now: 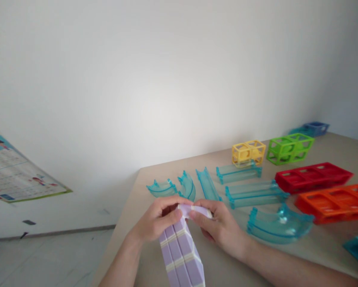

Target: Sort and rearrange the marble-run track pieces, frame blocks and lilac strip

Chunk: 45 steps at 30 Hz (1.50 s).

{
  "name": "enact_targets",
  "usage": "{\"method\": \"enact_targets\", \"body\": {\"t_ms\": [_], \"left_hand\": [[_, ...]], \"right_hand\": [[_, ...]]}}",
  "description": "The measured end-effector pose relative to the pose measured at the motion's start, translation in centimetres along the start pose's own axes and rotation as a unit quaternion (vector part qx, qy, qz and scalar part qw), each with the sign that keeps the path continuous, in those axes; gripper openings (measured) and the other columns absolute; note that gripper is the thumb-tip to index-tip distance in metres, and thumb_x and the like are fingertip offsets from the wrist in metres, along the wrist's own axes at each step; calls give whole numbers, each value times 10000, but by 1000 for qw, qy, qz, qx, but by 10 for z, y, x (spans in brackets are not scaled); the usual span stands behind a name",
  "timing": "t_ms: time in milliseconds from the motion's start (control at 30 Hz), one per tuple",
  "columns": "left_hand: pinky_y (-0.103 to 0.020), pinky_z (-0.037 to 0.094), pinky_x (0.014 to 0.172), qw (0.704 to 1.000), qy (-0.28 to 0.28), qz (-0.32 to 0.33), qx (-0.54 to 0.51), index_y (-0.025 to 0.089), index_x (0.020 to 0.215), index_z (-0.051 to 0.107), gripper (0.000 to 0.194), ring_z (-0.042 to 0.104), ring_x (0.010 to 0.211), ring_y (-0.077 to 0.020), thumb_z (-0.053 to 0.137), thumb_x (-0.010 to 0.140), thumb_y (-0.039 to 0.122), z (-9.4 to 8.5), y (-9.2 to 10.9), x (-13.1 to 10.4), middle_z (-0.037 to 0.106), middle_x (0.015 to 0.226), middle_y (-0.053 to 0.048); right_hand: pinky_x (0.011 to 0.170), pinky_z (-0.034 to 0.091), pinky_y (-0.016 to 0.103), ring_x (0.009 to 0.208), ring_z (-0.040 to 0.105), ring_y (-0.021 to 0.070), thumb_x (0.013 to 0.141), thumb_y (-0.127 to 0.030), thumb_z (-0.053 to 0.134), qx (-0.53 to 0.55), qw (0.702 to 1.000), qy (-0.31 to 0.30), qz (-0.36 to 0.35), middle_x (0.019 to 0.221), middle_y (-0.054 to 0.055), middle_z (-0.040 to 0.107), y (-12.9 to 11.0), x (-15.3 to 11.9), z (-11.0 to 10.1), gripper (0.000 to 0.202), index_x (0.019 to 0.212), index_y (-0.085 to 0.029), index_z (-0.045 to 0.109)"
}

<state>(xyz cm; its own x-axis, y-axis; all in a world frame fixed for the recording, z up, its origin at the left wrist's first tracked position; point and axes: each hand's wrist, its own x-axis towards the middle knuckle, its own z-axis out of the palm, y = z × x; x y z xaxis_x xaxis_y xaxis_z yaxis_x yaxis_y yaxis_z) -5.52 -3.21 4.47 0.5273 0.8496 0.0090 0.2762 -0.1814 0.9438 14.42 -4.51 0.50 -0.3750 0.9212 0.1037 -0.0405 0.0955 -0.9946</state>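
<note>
A long lilac block piece (180, 253) with cream bands hangs toward me, made up of several box-like segments. My left hand (156, 219) is closed around its far end, thumb on top. The fingers of my right hand (219, 225) pinch a small lilac part (203, 210) at that same end, where the two hands almost meet. I cannot tell whether this part is joined to the long piece. The fingers partly hide the far end, and the near end runs out of the picture.
Clear blue curved (282, 227) and straight track pieces (256, 193) lie on the table (157, 165). To the right stand yellow (248, 152), green (290, 148), red (313, 177) and orange frame blocks (337, 201). A poster (20, 171) hangs on the left wall.
</note>
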Motion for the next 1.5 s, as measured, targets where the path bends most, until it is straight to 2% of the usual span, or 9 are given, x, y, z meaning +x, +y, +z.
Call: {"method": "enact_targets", "body": {"t_ms": [133,467,700,900,1067,1167,1300,1400,1500], "left_hand": [[-216,317,526,999,30,-4,-11,124,1055,691,383,465,595,-104,625,843,437,5,1,3,567,701,-18],[-210,284,502,996,66,-34,-40,113,921,697,340,411,548,-87,641,822,433,6,-4,7,524,640,0],[-200,334,527,990,91,-40,-96,143,932,662,305,483,573,-99,677,794,415,11,-6,9,570,680,1],[-239,422,615,991,115,43,-47,143,1046,663,364,590,690,-164,646,824,431,9,-12,9,675,826,-61],[-264,444,697,988,142,49,-24,144,1113,686,389,609,801,-201,626,847,421,10,-16,11,700,926,-89],[-289,458,729,988,142,56,-34,141,1124,694,421,616,841,-227,631,836,442,9,-15,11,709,942,-103],[-291,455,691,989,132,48,-41,135,1120,705,443,617,795,-227,642,821,457,5,-14,8,707,910,-108],[-270,428,647,992,111,39,-46,138,1125,704,421,592,738,-198,619,844,439,3,-14,6,690,861,-91],[-267,410,652,994,90,52,-24,137,1116,707,394,567,735,-188,600,862,419,3,-11,5,665,846,-81]], "right_hand": [[381,293,202,375,397,93,873,-446,542,1,1000,16,15,450,-61,469,2,0,0,299,879,-157,616],[530,385,236,564,550,139,943,-390,460,-206,972,47,-107,641,2,624,-7,-7,-3,305,851,-169,648],[763,457,299,843,627,212,945,-334,466,-215,957,71,-182,974,83,684,-8,-8,-1,282,1114,-193,643],[605,451,259,683,584,178,983,-422,391,-104,987,57,-105,763,26,642,-3,-5,0,408,1165,-176,661],[638,430,262,706,545,174,959,-430,453,-111,988,58,-91,809,4,644,6,-5,5,392,1221,-197,629],[632,407,251,694,512,157,962,-467,428,-64,993,48,-88,774,-3,603,7,-5,7,400,1095,-172,662],[553,344,245,577,422,123,887,-598,479,62,997,22,-35,593,-13,472,5,2,8,520,645,-148,574],[554,358,251,551,433,121,800,-642,571,148,989,-18,3,568,-6,482,3,7,8,529,610,-149,541],[557,381,250,567,469,129,818,-633,560,109,994,-23,4,605,3,513,2,5,7,508,681,-143,571]]}}
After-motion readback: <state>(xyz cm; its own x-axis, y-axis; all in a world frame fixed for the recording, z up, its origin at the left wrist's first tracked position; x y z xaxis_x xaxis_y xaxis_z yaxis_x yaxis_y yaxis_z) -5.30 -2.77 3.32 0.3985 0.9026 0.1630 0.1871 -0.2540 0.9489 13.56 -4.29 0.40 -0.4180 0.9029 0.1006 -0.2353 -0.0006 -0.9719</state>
